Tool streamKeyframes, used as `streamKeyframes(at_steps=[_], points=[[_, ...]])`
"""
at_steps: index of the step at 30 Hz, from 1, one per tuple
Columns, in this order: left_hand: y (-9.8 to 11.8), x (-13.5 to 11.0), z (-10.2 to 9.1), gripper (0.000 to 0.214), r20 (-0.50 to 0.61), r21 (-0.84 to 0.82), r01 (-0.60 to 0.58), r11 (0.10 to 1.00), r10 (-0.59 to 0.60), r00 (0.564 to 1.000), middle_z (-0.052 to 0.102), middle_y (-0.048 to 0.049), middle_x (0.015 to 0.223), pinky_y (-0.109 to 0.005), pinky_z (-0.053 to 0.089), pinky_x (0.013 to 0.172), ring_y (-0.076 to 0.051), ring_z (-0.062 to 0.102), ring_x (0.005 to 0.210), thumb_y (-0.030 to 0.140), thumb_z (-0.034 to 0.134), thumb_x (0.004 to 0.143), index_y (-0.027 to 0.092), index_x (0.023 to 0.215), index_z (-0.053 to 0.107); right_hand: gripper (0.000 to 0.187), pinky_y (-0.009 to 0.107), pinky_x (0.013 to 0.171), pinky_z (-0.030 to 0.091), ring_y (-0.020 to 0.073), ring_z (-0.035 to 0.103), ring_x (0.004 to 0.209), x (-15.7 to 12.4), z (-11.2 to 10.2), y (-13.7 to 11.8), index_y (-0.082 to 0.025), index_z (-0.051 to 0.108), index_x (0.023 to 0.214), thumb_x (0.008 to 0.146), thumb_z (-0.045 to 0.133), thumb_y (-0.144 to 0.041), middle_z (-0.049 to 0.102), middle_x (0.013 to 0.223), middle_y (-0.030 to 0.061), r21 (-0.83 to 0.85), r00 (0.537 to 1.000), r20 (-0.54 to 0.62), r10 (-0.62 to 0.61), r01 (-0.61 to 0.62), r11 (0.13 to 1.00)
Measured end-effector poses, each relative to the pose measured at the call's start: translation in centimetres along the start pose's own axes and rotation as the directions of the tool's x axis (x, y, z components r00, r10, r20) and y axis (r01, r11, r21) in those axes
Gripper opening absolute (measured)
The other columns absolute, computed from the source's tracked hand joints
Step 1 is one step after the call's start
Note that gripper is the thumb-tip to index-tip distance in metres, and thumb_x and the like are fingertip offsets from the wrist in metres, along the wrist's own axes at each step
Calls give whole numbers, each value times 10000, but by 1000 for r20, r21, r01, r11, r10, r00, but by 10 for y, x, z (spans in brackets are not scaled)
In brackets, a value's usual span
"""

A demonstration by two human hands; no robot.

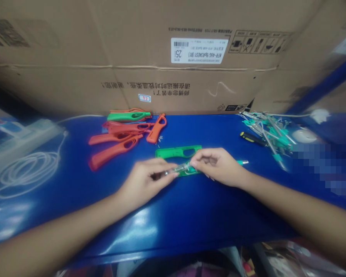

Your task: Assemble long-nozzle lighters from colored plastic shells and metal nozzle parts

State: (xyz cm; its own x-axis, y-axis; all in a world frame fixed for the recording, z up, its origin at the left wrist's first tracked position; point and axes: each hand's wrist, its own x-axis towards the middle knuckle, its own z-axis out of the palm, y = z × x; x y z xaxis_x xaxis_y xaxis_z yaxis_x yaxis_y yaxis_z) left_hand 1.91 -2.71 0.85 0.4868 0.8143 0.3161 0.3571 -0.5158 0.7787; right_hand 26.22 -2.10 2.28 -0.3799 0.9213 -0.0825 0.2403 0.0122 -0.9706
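Both my hands meet over the middle of a blue table (pixel 190 215). My left hand (pixel 145 181) is closed in a pinch on the dark end of a thin clear test-pen screwdriver (pixel 177 169). My right hand (pixel 216 165) pinches the same screwdriver's other part, fingers pressed together. A teal tip (pixel 242 162) pokes out to the right past my right hand. Just behind the hands lies a flat green plastic holder (pixel 177 152) with an oval cut-out.
A pile of orange holders (pixel 118 144) with one green holder (pixel 129 116) lies at back left. A heap of teal-handled screwdrivers (pixel 266 132) sits at back right. White coiled cable (pixel 23 173) and a power strip (pixel 20 140) are at left. A cardboard box (pixel 161 57) walls the back.
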Motion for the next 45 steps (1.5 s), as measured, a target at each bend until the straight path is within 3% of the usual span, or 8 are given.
streamKeyframes(at_steps=[12,22,28,45], points=[[5,-2,5,184,-58,-39,53,998,-56,997,773,-29,920,-195,465,591,-99,614,664,237,722,901,210,1064,804,342,198,442,389,63,496,448,-2,6,-2,-152,640,782,785,751,-476,572,577,-38,43,999,-16,42,-42,998],[0,-1,4,168,-38,-23,141,990,-142,989,726,0,788,-184,393,507,-78,507,550,250,743,858,180,1008,771,349,200,402,408,72,505,432,-1,4,-1,-150,666,829,807,743,-490,572,571,-38,34,1000,-17,9,-8,999],[2,-2,-1,134,82,89,44,995,-52,995,650,3,765,-201,397,562,-92,518,600,265,662,934,186,982,759,342,206,414,419,76,509,439,-1,2,0,-148,671,840,820,746,-482,566,561,-41,39,1000,-13,-16,16,999],[1,-3,-1,200,151,83,-31,996,18,988,636,-26,837,-231,436,651,-129,573,721,264,551,1017,179,1073,723,332,226,475,417,79,515,506,-2,0,0,-153,674,825,846,724,-481,589,679,-7,-31,997,43,-70,71,997]])
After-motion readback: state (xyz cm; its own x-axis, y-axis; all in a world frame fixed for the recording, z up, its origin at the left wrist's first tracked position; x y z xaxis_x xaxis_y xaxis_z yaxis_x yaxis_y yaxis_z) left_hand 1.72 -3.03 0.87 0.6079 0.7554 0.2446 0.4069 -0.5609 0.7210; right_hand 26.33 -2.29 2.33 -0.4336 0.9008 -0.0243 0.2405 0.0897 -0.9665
